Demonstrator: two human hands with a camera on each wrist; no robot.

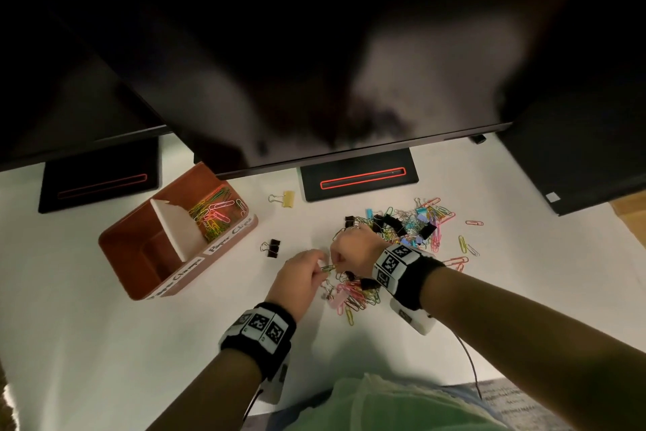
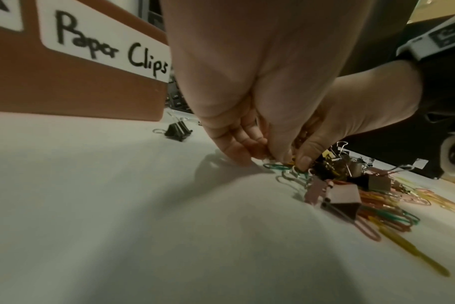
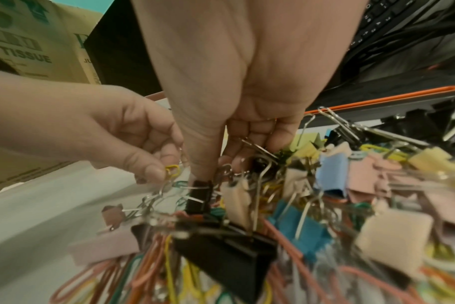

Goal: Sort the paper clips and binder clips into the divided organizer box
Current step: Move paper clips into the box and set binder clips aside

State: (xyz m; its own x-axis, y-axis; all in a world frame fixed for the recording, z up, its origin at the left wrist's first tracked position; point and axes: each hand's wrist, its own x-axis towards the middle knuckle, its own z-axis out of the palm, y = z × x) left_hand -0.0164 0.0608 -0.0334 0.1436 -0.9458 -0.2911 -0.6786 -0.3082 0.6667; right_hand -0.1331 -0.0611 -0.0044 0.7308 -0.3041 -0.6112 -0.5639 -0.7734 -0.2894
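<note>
My left hand (image 1: 318,268) pinches a yellow paper clip (image 3: 172,170) at the end of a short tangle of linked paper clips (image 3: 153,197). Right beside it, my right hand (image 1: 338,263) pinches the other end of that tangle, its thumb (image 3: 203,160) down on a small black binder clip (image 3: 199,195). Both hands hover over a small heap of clips (image 1: 353,296). A larger mixed heap (image 1: 409,222) lies behind the right hand. The brown organizer box (image 1: 119,248) stands at the left. Its paper-clip compartment (image 1: 215,210) holds several coloured paper clips; the other compartment looks bare.
A black binder clip (image 1: 272,248) lies alone between the box and my hands, and a yellow binder clip (image 1: 285,199) sits farther back. Loose paper clips (image 1: 466,245) are scattered at the right. Monitors (image 1: 314,63) on stands (image 1: 360,182) overhang the back of the white desk.
</note>
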